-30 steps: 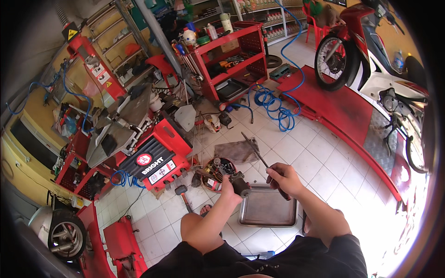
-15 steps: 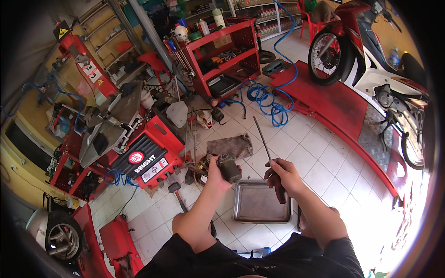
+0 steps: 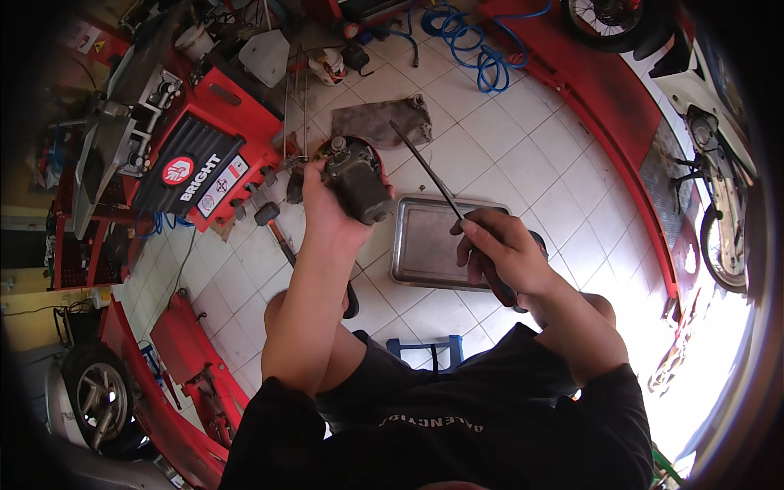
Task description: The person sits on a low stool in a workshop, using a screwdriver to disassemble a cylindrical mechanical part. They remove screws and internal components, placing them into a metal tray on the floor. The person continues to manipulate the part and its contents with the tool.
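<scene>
My left hand (image 3: 328,214) is closed around a dark grey, grimy carburetor (image 3: 361,186), holding it up over the floor. In my right hand (image 3: 508,251) is a long-shafted screwdriver (image 3: 426,170), gripped between thumb and fingers. Its thin shaft points up and to the left, and its tip appears beyond the carburetor with a gap between them. Most of the handle is covered by my palm. A shallow metal tray (image 3: 429,245) lies on the tiles below, partly behind my right hand.
A red machine (image 3: 237,139) stands to the left, with a hammer (image 3: 268,216) beside it. A dirty cloth (image 3: 380,121) lies ahead. Coiled blue hose (image 3: 482,57) and a red motorcycle lift (image 3: 604,106) are at the far right. Between my legs is a blue-framed stool (image 3: 425,349).
My view has tilted downward, so the surroundings sit higher in the picture. The carburetor appears larger, and the screwdriver leans further left with its tip closer to the carburetor. Both grips stay the same.
</scene>
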{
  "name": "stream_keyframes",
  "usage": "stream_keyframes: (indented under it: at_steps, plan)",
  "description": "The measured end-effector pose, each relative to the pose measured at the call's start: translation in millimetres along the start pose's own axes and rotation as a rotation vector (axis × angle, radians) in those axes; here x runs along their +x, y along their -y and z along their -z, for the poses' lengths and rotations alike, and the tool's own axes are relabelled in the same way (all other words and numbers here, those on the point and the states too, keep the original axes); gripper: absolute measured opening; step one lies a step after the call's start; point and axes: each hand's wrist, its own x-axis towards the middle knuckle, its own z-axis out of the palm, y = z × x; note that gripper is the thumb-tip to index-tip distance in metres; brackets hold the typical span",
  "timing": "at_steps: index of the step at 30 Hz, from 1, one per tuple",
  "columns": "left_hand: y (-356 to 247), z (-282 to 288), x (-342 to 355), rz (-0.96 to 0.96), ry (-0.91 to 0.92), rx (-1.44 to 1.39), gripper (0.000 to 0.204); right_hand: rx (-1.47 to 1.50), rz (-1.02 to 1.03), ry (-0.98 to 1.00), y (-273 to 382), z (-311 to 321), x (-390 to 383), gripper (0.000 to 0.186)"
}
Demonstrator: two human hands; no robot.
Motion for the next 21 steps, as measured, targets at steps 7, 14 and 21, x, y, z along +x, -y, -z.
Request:
stream_keyframes:
  at_steps: [7, 14, 21]
  plan:
    - [0, -5, 5, -0.009, 0.061, 0.020, 0.045, -0.180, 0.067, 0.006, 1, -2, -1, 0.027]
    - [5, -13, -1, -0.093, 0.060, 0.063, 0.041, -0.201, 0.076, -0.003, 0, 1, -7, 0.024]
    - [10, -13, -3, -0.125, 0.069, 0.056, 0.041, -0.220, 0.083, 0.029, 1, -3, -9, 0.026]
